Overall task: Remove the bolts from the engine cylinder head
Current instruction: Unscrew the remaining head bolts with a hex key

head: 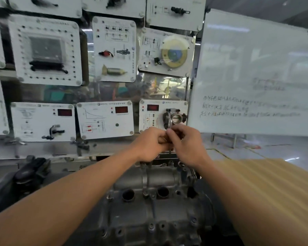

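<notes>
**Colleague:** Where are your hands?

**Me:** Both are raised in front of me, pressed together over the far end of the engine cylinder head [149, 206]. My left hand [149, 143] is curled into a loose fist. My right hand [188, 145] meets it knuckle to knuckle, fingertips pinched in.

**Colleague:** Holding what?

**Me:** A small metal piece [170, 150]. My right fingers pinch its top, and a thin shaft hangs down from between the two hands. It is too blurred to name more closely. My left fingers are hidden behind the back of that hand, so I cannot tell whether they grip it too.

**Colleague:** And the head itself?

**Me:** It lies low between my forearms, grey cast metal running lengthwise away from me. Two dark round bores [128, 195] sit side by side near its middle. Along the near edge are what look like bolt heads [151, 226] seated in their holes.

**Colleague:** What's around it?

**Me:** To its left lies a black moulded part [31, 172]. To the right is a tan ribbed surface [265, 192]. Straight ahead stands a rack of white training panels [105, 119], one with a throttle body [175, 118] mounted on it just above my hands. A whiteboard [256, 68] with faint handwriting stands to the right of the rack.
</notes>
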Action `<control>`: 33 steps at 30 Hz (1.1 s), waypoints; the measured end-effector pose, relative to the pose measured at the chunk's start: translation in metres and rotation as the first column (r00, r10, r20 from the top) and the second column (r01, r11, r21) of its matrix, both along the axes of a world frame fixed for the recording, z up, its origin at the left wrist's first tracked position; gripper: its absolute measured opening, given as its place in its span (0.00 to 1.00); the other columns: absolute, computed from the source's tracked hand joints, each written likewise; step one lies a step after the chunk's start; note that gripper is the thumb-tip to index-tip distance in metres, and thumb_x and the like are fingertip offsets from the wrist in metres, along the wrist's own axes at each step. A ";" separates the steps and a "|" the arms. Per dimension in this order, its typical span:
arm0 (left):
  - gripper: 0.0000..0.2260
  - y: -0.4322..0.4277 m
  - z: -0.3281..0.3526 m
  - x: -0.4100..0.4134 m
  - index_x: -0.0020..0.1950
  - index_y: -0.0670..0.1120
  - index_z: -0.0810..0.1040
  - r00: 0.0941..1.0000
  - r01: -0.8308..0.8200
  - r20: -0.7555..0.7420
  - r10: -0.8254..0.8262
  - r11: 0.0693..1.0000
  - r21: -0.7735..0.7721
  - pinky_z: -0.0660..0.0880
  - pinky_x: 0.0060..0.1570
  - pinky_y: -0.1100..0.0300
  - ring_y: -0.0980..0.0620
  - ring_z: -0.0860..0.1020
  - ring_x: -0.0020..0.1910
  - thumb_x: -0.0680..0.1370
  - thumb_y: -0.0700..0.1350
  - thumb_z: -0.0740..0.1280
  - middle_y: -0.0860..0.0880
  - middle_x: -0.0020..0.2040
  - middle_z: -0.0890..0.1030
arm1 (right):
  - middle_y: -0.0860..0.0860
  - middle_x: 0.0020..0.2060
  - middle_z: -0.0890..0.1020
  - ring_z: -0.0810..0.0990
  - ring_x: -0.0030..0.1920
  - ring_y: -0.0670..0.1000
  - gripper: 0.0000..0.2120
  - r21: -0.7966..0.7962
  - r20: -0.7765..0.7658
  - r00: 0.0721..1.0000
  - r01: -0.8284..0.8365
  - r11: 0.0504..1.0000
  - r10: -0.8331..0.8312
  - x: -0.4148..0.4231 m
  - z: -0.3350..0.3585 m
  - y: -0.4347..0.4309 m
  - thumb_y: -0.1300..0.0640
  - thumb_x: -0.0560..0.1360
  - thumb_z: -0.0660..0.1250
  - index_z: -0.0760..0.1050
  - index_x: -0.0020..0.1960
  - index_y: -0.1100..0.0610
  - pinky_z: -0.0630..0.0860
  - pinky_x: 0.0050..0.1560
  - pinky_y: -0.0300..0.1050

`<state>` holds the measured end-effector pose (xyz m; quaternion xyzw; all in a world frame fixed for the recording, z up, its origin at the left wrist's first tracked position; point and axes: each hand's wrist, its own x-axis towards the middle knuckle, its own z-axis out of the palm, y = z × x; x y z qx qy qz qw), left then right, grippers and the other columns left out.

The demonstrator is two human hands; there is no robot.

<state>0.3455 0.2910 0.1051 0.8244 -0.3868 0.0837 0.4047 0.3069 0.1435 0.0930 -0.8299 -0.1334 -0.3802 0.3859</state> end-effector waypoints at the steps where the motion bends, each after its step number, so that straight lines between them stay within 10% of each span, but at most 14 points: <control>1: 0.07 -0.002 -0.003 0.004 0.44 0.53 0.82 1.000 0.022 -0.005 -0.022 1.000 0.005 0.80 0.56 0.52 0.56 0.85 0.46 0.76 0.40 0.73 0.55 0.41 0.86 | 0.48 0.35 0.82 0.79 0.37 0.46 0.09 0.010 0.003 1.000 -0.005 1.000 0.005 0.002 -0.004 -0.004 0.55 0.80 0.66 0.81 0.44 0.56 0.76 0.40 0.43; 8: 0.06 -0.009 -0.014 0.007 0.53 0.43 0.83 0.995 0.091 -0.041 -0.091 0.996 -0.020 0.80 0.47 0.63 0.58 0.85 0.42 0.76 0.38 0.73 0.50 0.41 0.87 | 0.46 0.34 0.81 0.79 0.37 0.46 0.09 0.119 0.082 0.997 -0.010 0.993 0.000 0.005 -0.028 -0.008 0.54 0.81 0.64 0.79 0.42 0.51 0.74 0.38 0.39; 13: 0.03 -0.012 -0.020 0.006 0.49 0.45 0.82 0.999 0.047 -0.012 -0.047 0.999 0.016 0.81 0.50 0.47 0.48 0.85 0.43 0.77 0.38 0.71 0.45 0.41 0.86 | 0.44 0.32 0.80 0.78 0.35 0.43 0.11 0.170 0.080 0.997 -0.027 0.985 0.013 0.009 -0.034 -0.005 0.56 0.80 0.65 0.78 0.40 0.48 0.73 0.37 0.37; 19: 0.09 -0.009 -0.022 0.005 0.43 0.51 0.80 1.000 0.014 0.020 -0.013 0.999 -0.047 0.78 0.37 0.59 0.54 0.83 0.35 0.78 0.36 0.69 0.51 0.35 0.85 | 0.46 0.36 0.82 0.80 0.38 0.45 0.10 0.183 0.130 0.991 -0.038 0.982 0.014 0.007 -0.032 0.000 0.53 0.80 0.64 0.77 0.41 0.47 0.77 0.38 0.40; 24: 0.05 -0.014 -0.027 0.003 0.51 0.45 0.82 1.000 -0.002 0.012 0.003 0.998 -0.065 0.81 0.42 0.51 0.51 0.84 0.38 0.79 0.37 0.68 0.51 0.36 0.85 | 0.51 0.36 0.81 0.78 0.39 0.49 0.09 0.170 0.111 0.994 -0.008 0.985 -0.011 0.007 -0.034 -0.001 0.58 0.82 0.62 0.77 0.44 0.57 0.75 0.40 0.47; 28: 0.13 -0.014 -0.029 -0.005 0.45 0.53 0.80 0.999 0.029 0.048 -0.024 0.992 -0.123 0.72 0.33 0.74 0.68 0.79 0.30 0.78 0.35 0.68 0.64 0.29 0.81 | 0.49 0.36 0.82 0.78 0.39 0.46 0.09 0.129 0.108 0.993 0.027 0.991 -0.041 0.005 -0.036 -0.001 0.58 0.81 0.63 0.79 0.44 0.56 0.73 0.39 0.39; 33: 0.05 -0.017 -0.037 -0.002 0.48 0.44 0.82 0.992 -0.082 0.074 0.100 0.974 -0.211 0.81 0.46 0.49 0.51 0.85 0.41 0.74 0.35 0.72 0.48 0.40 0.86 | 0.41 0.35 0.81 0.79 0.37 0.38 0.04 0.194 0.121 0.992 0.008 0.981 -0.032 0.004 -0.037 0.002 0.58 0.77 0.71 0.83 0.45 0.56 0.70 0.39 0.26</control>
